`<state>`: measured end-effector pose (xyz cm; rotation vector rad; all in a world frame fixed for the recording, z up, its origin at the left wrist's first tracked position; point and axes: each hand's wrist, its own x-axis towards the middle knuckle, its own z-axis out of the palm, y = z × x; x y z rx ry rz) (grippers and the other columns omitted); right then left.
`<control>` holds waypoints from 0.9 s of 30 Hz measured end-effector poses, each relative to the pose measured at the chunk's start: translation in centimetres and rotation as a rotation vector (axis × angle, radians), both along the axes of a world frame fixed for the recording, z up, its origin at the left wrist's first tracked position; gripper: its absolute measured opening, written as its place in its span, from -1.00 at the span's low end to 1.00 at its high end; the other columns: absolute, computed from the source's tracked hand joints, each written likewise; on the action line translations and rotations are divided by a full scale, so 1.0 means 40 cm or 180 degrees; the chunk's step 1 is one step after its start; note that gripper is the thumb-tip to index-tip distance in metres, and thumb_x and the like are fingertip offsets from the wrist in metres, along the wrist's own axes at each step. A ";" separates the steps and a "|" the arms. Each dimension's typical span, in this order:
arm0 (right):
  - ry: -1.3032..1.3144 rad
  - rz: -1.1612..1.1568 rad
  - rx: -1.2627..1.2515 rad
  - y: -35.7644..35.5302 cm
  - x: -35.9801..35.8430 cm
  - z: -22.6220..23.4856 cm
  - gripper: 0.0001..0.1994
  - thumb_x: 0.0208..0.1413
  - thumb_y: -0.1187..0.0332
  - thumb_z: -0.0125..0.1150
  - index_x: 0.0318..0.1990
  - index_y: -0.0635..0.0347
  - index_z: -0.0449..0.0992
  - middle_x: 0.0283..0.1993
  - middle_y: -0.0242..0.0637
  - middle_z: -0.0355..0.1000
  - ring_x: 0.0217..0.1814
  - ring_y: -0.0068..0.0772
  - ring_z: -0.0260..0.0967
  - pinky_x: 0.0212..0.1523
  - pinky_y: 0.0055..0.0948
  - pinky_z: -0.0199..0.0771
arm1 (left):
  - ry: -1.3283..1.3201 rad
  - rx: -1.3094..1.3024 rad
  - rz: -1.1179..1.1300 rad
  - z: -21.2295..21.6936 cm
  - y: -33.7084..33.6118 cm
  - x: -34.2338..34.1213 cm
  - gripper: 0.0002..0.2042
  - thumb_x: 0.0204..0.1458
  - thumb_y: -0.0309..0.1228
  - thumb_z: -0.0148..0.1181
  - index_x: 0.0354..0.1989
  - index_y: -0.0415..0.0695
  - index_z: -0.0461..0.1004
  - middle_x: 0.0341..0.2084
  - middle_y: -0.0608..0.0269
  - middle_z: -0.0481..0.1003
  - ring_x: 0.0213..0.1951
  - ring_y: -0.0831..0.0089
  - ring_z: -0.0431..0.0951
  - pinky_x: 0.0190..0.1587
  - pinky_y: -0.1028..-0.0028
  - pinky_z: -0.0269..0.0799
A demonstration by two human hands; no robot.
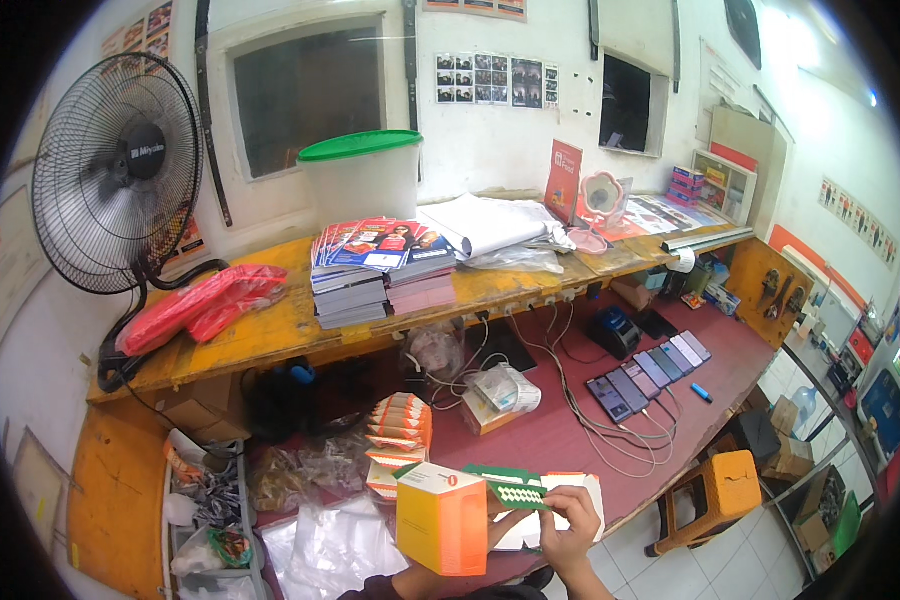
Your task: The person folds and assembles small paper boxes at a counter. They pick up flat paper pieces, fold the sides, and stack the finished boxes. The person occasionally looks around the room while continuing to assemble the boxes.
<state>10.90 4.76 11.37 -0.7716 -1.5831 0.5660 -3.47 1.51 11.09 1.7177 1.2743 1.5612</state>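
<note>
An orange and yellow cardboard box (pixel 442 520) is held up at the near edge of the dark red table. My left hand (pixel 418 580) grips it from behind and below; most of its fingers are hidden by the box. To the right, my right hand (pixel 572 522) pinches the edge of a green flap with white marks (pixel 520 494) between thumb and fingers. Whether that flap belongs to the box, I cannot tell. White and orange flat card (pixel 582 486) lies behind the right hand. Just beyond the box stands a stack of folded orange and white cartons (pixel 402 425).
Clear plastic bags (pixel 325 545) lie left of the box, beside a grey bin (pixel 245 500). Several phones (pixel 650 372) with cables sit at right. The raised yellow shelf (pixel 490 290) bears magazines (pixel 370 260) and a lidded tub (pixel 360 185). An orange stool (pixel 715 490) stands right.
</note>
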 end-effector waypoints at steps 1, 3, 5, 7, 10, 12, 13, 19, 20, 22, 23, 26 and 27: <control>-0.0128 0.0011 0.0149 0.002 0.004 0.003 -0.79 -0.28 0.64 0.26 -0.39 0.23 0.49 -0.35 -0.17 0.43 -0.31 -0.22 0.44 -0.30 -0.41 0.46 | 0.0179 -0.0006 0.0129 0.004 -0.005 -0.003 -0.76 0.00 -0.36 0.23 -0.14 -0.07 0.53 -0.26 0.33 0.54 -0.17 0.48 0.48 -0.06 0.39 0.33; -0.0352 0.0134 0.0484 0.008 0.009 0.011 -0.77 -0.27 0.65 0.25 -0.37 0.24 0.50 -0.34 -0.17 0.44 -0.27 -0.20 0.45 -0.28 -0.42 0.47 | 0.0425 -0.0059 0.0319 0.008 -0.011 0.000 -0.76 -0.02 -0.40 0.24 -0.14 -0.10 0.51 -0.25 0.32 0.53 -0.19 0.51 0.49 -0.10 0.42 0.35; -0.0898 0.0132 0.0720 0.013 0.008 0.017 -0.71 -0.24 0.64 0.22 -0.26 0.22 0.50 -0.22 -0.12 0.42 -0.14 -0.13 0.43 -0.19 -0.40 0.47 | -0.0005 -0.0033 0.0333 0.004 -0.013 0.013 -0.76 -0.02 -0.46 0.23 -0.15 -0.16 0.47 -0.24 0.28 0.53 -0.21 0.54 0.50 -0.13 0.48 0.38; -0.1369 0.0081 0.0877 0.012 0.002 0.018 -0.64 -0.22 0.61 0.20 -0.15 0.16 0.49 -0.08 -0.07 0.36 -0.01 -0.04 0.37 -0.07 -0.29 0.42 | -0.1306 -0.0256 0.0238 -0.007 -0.006 0.030 -0.77 0.01 -0.51 0.18 -0.13 -0.21 0.44 -0.23 0.25 0.53 -0.20 0.54 0.51 -0.12 0.49 0.40; -0.1950 -0.0036 0.0903 0.000 -0.009 0.007 -0.51 -0.20 0.55 0.19 0.01 0.08 0.43 0.13 -0.02 0.21 0.16 0.09 0.22 0.12 -0.01 0.22 | -0.2806 -0.0423 -0.0467 -0.033 0.010 0.032 -0.78 0.07 -0.52 0.05 -0.10 -0.23 0.41 -0.20 0.17 0.51 -0.11 0.39 0.49 -0.03 0.40 0.41; -0.2201 -0.0023 0.1002 0.001 0.004 -0.001 -0.44 -0.21 0.51 0.19 0.09 0.08 0.37 0.23 0.00 0.10 0.22 0.16 0.12 0.21 0.19 0.02 | -0.3551 -0.0670 -0.0970 -0.047 0.014 0.015 -0.79 0.10 -0.52 -0.01 -0.10 -0.24 0.41 -0.18 0.14 0.50 -0.10 0.35 0.50 -0.03 0.39 0.43; -0.1984 0.0245 0.0951 0.009 0.016 -0.004 -0.46 -0.22 0.48 0.23 0.06 0.16 0.37 0.23 -0.02 0.12 0.24 0.10 0.12 0.22 0.32 -0.14 | -0.4012 -0.0862 -0.1182 -0.051 0.017 0.002 -0.80 0.10 -0.52 -0.02 -0.11 -0.25 0.41 -0.18 0.15 0.50 -0.12 0.38 0.51 -0.06 0.42 0.45; -0.0931 -0.0063 0.0693 0.094 0.104 0.005 -0.66 -0.27 0.49 0.35 -0.22 0.17 0.48 -0.25 -0.20 0.48 -0.19 -0.24 0.46 -0.08 -0.20 0.36 | -0.6358 -0.1069 -0.2582 -0.027 0.023 -0.016 -0.72 0.18 -0.37 -0.13 -0.01 -0.21 0.32 -0.12 0.13 0.46 -0.10 0.33 0.49 -0.06 0.43 0.44; -0.0560 -0.0028 0.0747 0.094 0.110 0.007 -0.69 -0.28 0.51 0.36 -0.27 0.18 0.49 -0.33 -0.22 0.50 -0.29 -0.25 0.49 -0.19 -0.31 0.45 | -0.5920 -0.1018 -0.2228 -0.021 0.026 0.007 -0.70 0.18 -0.33 -0.14 0.01 -0.21 0.30 -0.08 0.12 0.43 -0.06 0.31 0.46 -0.03 0.42 0.41; -0.0580 -0.0055 0.0834 0.090 0.108 0.010 -0.76 -0.25 0.56 0.35 -0.33 0.19 0.53 -0.43 -0.22 0.49 -0.44 -0.30 0.47 -0.45 -0.47 0.44 | -0.5163 -0.0725 -0.1822 -0.014 0.025 0.067 -0.66 0.19 -0.26 -0.14 0.04 -0.20 0.26 -0.01 0.10 0.37 0.01 0.28 0.40 0.04 0.40 0.33; -0.0649 -0.0077 0.0797 0.087 0.106 0.012 -0.76 -0.24 0.56 0.34 -0.32 0.19 0.54 -0.42 -0.23 0.48 -0.43 -0.31 0.47 -0.44 -0.46 0.45 | -0.4130 -0.0326 -0.1973 -0.013 0.036 0.101 -0.62 0.17 -0.27 -0.05 0.09 -0.21 0.20 0.04 0.11 0.31 0.08 0.36 0.32 0.11 0.41 0.21; -0.0635 -0.0157 0.0789 0.083 0.119 0.014 -0.78 -0.20 0.56 0.33 -0.30 0.18 0.56 -0.42 -0.25 0.48 -0.45 -0.34 0.46 -0.47 -0.48 0.44 | -0.2271 -0.0272 -0.0389 -0.019 0.042 0.191 -0.62 0.13 -0.39 0.04 0.09 -0.22 0.19 0.00 0.14 0.34 0.04 0.49 0.33 0.10 0.48 0.20; -0.0641 -0.0150 0.0802 0.091 0.133 0.013 -0.78 -0.20 0.56 0.33 -0.30 0.18 0.56 -0.41 -0.26 0.48 -0.44 -0.36 0.46 -0.47 -0.50 0.43 | -0.2659 -0.0203 -0.0283 -0.021 0.060 0.204 -0.68 0.06 -0.50 0.13 0.00 -0.26 0.31 -0.13 0.18 0.42 -0.07 0.56 0.39 0.02 0.53 0.25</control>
